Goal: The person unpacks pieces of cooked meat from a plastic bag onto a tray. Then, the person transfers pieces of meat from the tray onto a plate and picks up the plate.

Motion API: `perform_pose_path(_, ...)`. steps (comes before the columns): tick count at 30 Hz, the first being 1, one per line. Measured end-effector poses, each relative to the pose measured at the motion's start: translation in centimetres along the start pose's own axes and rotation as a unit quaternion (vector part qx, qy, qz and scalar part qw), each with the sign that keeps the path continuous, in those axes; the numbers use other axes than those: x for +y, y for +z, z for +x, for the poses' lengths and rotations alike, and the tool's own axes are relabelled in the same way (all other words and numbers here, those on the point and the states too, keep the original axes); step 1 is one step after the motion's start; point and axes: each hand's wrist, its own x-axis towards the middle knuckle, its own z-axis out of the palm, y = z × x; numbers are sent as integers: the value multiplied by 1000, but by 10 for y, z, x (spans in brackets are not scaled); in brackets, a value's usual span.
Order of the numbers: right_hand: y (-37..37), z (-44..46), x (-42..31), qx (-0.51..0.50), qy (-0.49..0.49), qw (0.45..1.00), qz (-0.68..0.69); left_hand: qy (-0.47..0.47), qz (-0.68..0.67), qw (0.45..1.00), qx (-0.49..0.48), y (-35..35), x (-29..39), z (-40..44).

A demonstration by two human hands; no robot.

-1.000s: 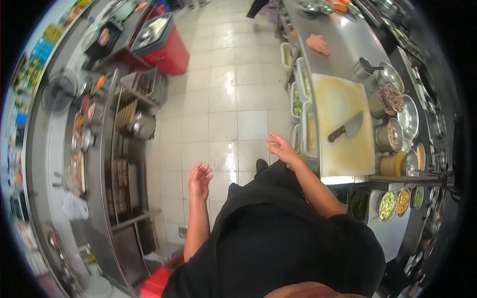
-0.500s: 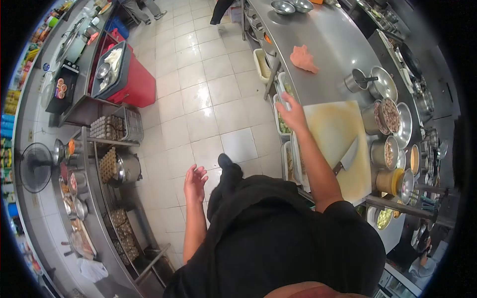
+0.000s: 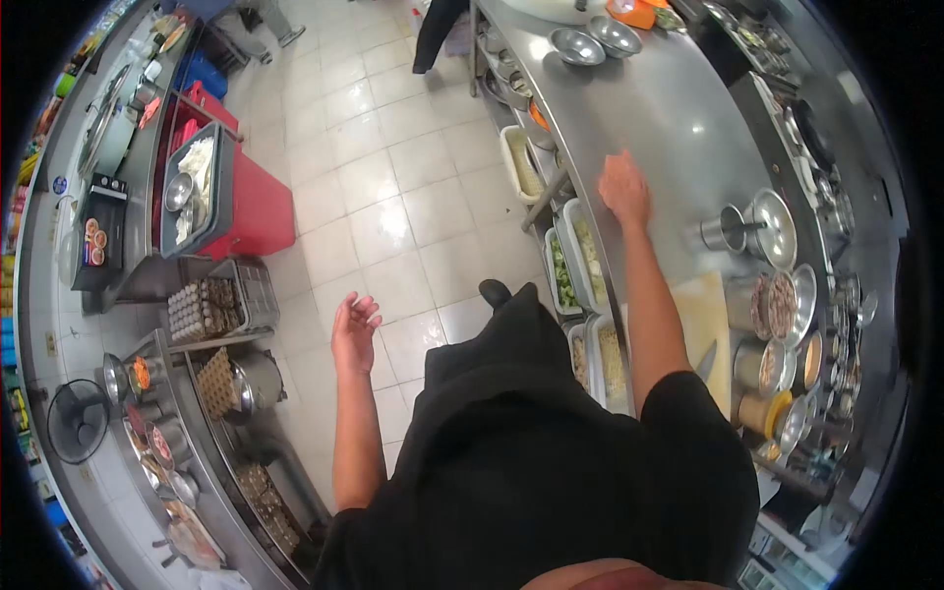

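Observation:
My right hand point(image 3: 632, 205) is over the steel worktop point(image 3: 678, 128), its fingers closed on a crumpled pink cloth point(image 3: 619, 165). Most of that cloth is hidden beneath the hand. My left hand point(image 3: 354, 332) hangs in the air above the tiled floor, holding nothing, its fingers apart and slightly bent. Behind my right forearm lies a pale cutting board point(image 3: 703, 300) with a knife point(image 3: 707, 360) on it. My arm hides part of the board.
Metal bowls point(image 3: 577, 46) sit at the worktop's far end. Pots and bowls of food point(image 3: 780, 305) line its right side. Vegetable tubs point(image 3: 560, 275) stand below its left edge. A red bin point(image 3: 261, 206) and egg trays point(image 3: 205, 310) are on the left. Another person's leg point(image 3: 438, 37) shows ahead.
My right hand has moved forward from beside the cutting board onto the pink cloth and closed on it. The view has shifted forward; my left hand stays raised and open.

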Motion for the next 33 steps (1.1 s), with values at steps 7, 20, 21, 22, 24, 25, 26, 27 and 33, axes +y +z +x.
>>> perform_pose_path(7, 120, 126, -83, -94, -178, 977, -67, 16, -105, 993, 46, 55, 16, 59)
perform_pose_path(20, 151, 146, -104, -430, -585, 659, -198, 63, -163, 977, 126, 64, 27, 98)
perform_pose_path(21, 134, 129, -84, -416, -648, 619, -153, 54, -171, 974, 141, 65, 17, 93)
perform_pose_path(22, 113, 103, -68, -475, -627, 605, -121, 46, -180, 970, 158, 62, 8, 88)
perform_pose_path(24, 51, 43, -46, -581, -584, 557, -102, 25, -206, 967, 150, 48, -10, 78)
perform_pose_path(25, 23, 15, -39, -625, -564, 529, -107, 17, -214, 964, 155, 47, -17, 75)
perform_pose_path(26, -2, -8, -43, -708, -490, 490, -138, 12, -220, 962, 159, 43, -21, 71)
perform_pose_path(27, -19, -28, -49, -781, -409, 442, -164, 7, -246, 958, 149, 32, -28, 70)
perform_pose_path(33, 4, -44, -101, -799, 92, 567, 178, 58, -341, 936, 66, -8, 0, 53)
